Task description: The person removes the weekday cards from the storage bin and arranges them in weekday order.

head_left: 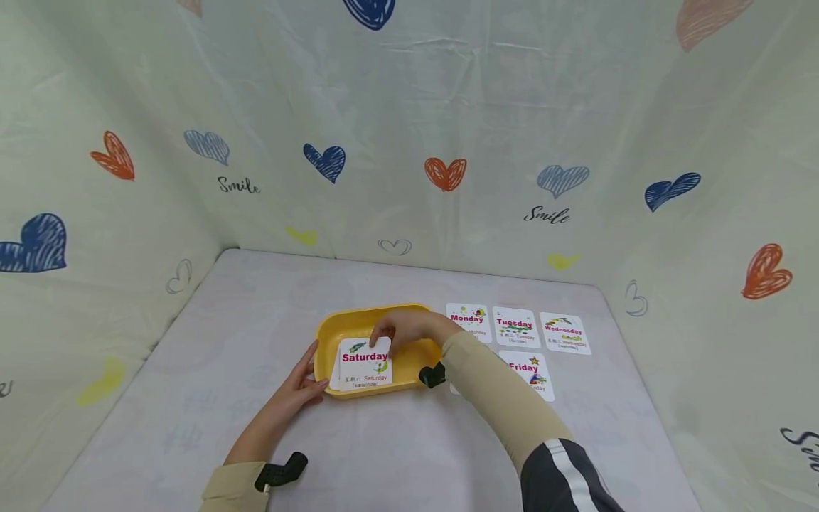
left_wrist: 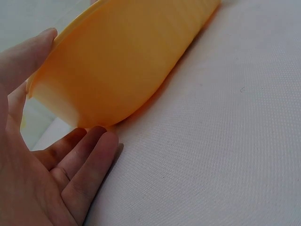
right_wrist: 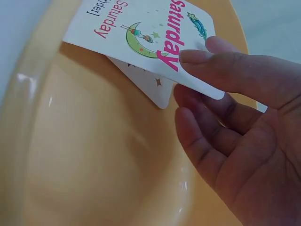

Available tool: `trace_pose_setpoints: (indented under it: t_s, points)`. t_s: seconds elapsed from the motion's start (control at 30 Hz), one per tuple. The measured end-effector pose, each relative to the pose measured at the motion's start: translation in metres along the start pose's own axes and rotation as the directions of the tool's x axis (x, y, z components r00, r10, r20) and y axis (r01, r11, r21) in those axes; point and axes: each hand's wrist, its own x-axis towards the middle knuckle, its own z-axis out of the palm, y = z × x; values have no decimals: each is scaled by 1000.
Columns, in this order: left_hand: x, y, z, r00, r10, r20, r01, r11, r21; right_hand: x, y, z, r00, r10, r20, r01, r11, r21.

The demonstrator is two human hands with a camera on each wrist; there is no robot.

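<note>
A yellow plastic tray (head_left: 409, 385) stands on the table. My left hand (head_left: 301, 378) grips its left end; in the left wrist view one digit lies at the rim and other fingertips (left_wrist: 109, 141) touch low on the wall. Over the tray, my right hand (head_left: 409, 328) pinches the white Saturday card (head_left: 363, 370) by its edge, thumb on the printed face and fingers behind. Seen from the right wrist, the Saturday card (right_wrist: 141, 33) is tilted up off another card (right_wrist: 153, 89), which lies beneath it in the tray and is mostly hidden.
Right of the tray lie the Monday card (head_left: 469, 328), the Tuesday card (head_left: 515, 338) and the Wednesday card (head_left: 566, 343) in a row. Below them is the Friday card (head_left: 531, 384), with another card mostly hidden by the right sleeve. A heart-patterned curtain (head_left: 397, 128) encloses the table.
</note>
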Motion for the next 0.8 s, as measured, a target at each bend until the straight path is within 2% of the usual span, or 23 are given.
trace_pose_setpoints:
  t_s: [0.3, 0.53, 0.8]
  points:
    - [-1, 0, 0, 1000, 10, 14, -10, 1000, -5, -3, 1, 5, 999, -27, 37, 29, 997, -65]
    - [0, 0, -1, 1000, 6, 14, -6, 1000, -4, -8, -1, 5, 1000, -14, -20, 13, 996, -90]
    - [0, 0, -1, 999, 27, 19, -27, 1000, -12, -24, 6, -1, 997, -18, -76, 17, 1000, -17]
